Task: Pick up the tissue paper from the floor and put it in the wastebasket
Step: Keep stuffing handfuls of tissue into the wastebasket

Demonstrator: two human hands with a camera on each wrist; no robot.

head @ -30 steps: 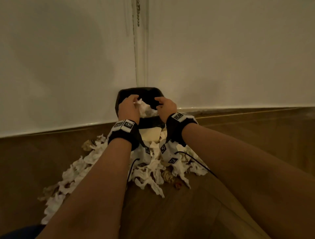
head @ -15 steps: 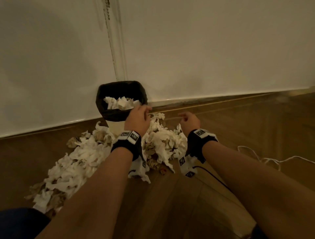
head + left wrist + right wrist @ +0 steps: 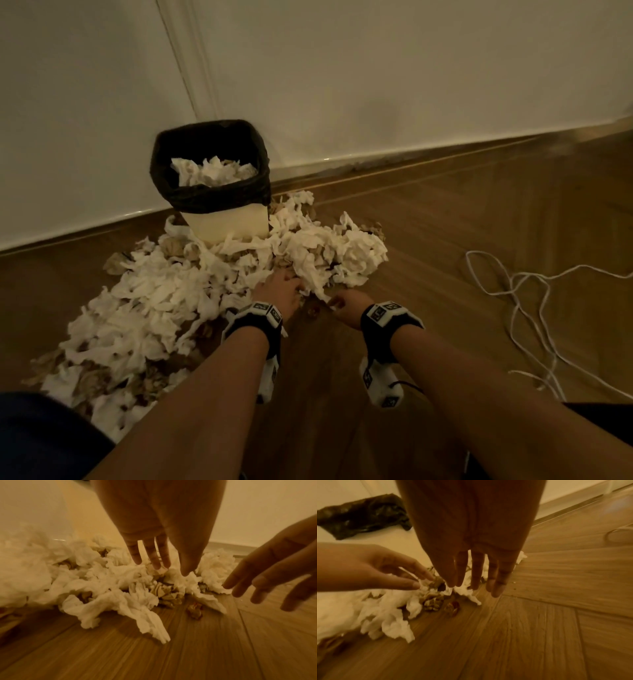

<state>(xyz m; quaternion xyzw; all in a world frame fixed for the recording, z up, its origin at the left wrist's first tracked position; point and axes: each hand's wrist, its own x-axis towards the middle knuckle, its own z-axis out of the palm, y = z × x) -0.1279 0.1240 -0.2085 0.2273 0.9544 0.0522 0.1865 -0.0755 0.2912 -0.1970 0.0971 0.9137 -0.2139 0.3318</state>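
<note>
A white wastebasket (image 3: 227, 224) with a black liner (image 3: 363, 516) stands against the wall, with crumpled tissue inside near the rim. A wide heap of white tissue paper (image 3: 154, 301) mixed with brown scraps spreads over the wooden floor in front of it and to both sides. My left hand (image 3: 279, 286) reaches down with straight fingers (image 3: 150, 559), and their tips touch the near edge of the heap (image 3: 111, 577). My right hand (image 3: 344, 303) hovers just right of it, fingers (image 3: 476, 574) spread and straight over the tissue (image 3: 385, 608), holding nothing.
A loose white cord (image 3: 527, 308) lies tangled on the floor to the right. The white wall and baseboard (image 3: 411, 154) run behind the basket. A small reddish scrap (image 3: 452, 607) lies by the heap's near edge. My dark-clothed knee (image 3: 41, 438) is at the lower left.
Both hands held tissue over the basket a second ago. They have since let it go into the basket and come down, empty, to the near edge of the floor heap.
</note>
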